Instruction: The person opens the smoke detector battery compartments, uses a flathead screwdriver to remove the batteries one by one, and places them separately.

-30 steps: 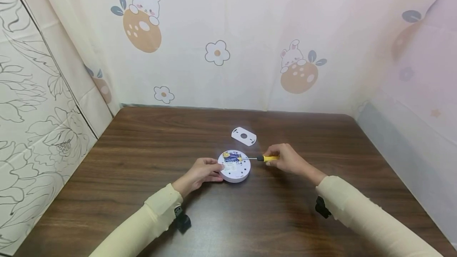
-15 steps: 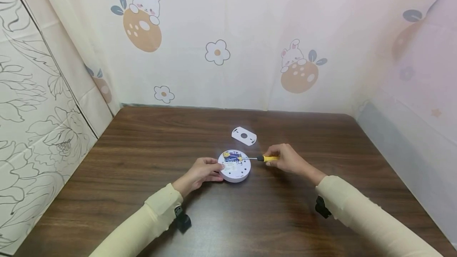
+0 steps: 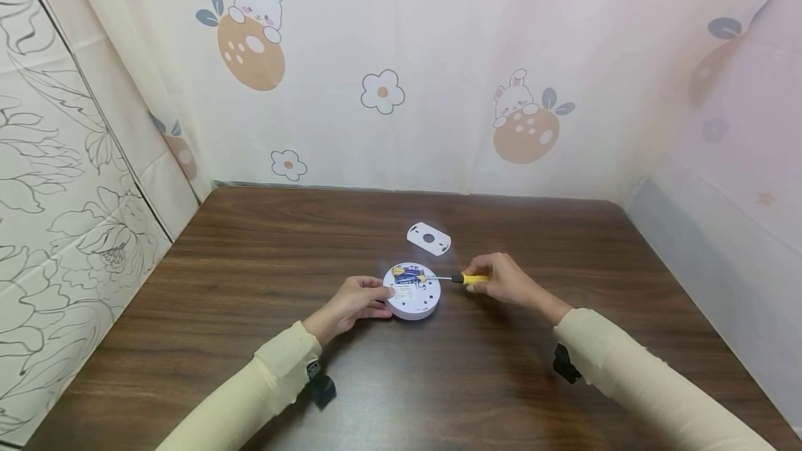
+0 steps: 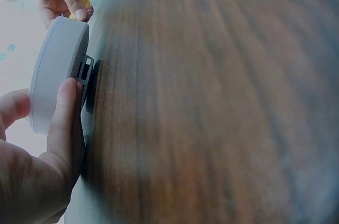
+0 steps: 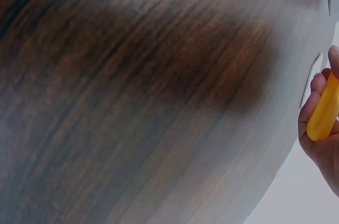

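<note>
A round white smoke detector (image 3: 413, 310) lies with its back up, showing a label and a blue-and-yellow battery area. My left hand (image 3: 354, 301) grips its left side, thumb on top and fingers along the lower edge. In the left wrist view the detector's side (image 4: 58, 70) is pinched between thumb and fingers, with slotted vents underneath. My right hand (image 3: 504, 280) holds a screwdriver (image 3: 475, 278) by its yellow handle. The metal shaft lies nearly level, its tip over the battery area. The right wrist view shows the yellow handle (image 5: 324, 110) within the curled fingers.
A flat white mounting plate (image 3: 440, 246) with a round centre hole lies on the table just behind the detector. The dark wood table (image 3: 263, 228) ends at a printed curtain (image 3: 438, 138). Black wrist cameras (image 3: 321, 388) hang below both forearms.
Both hands, the smoke detector and the screwdriver stay in nearly the same places. The whole head view shifts very slightly.
</note>
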Demonstrator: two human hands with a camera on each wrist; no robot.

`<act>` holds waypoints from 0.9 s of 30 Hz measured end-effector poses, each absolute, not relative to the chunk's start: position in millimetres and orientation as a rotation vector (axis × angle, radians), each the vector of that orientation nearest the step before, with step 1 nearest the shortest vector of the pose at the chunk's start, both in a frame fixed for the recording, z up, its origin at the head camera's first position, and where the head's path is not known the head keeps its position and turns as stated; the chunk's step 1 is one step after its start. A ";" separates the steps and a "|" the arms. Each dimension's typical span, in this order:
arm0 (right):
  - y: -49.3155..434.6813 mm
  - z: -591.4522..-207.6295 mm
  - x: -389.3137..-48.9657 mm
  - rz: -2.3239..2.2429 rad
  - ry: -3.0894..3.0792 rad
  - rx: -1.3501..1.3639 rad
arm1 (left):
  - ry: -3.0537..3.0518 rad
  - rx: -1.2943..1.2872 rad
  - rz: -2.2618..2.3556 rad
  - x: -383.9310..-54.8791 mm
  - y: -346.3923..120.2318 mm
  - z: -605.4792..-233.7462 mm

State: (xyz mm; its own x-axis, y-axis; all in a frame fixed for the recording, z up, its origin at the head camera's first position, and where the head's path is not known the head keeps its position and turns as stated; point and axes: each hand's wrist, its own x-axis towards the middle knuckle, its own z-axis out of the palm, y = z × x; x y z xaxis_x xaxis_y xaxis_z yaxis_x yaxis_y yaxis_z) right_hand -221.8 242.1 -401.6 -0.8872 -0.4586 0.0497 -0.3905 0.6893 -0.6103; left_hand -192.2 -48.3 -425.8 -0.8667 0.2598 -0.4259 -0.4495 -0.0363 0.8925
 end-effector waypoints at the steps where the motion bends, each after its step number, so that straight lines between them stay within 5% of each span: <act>1: 242.2 -401.8 -221.9 -0.972 2.787 -0.708 | 1.770 -0.198 1.950 -192.2 -48.3 -425.8; 27: 243.2 -406.5 -223.0 -1.036 2.743 -0.668 | 1.775 -0.195 1.957 -192.3 -46.5 -425.8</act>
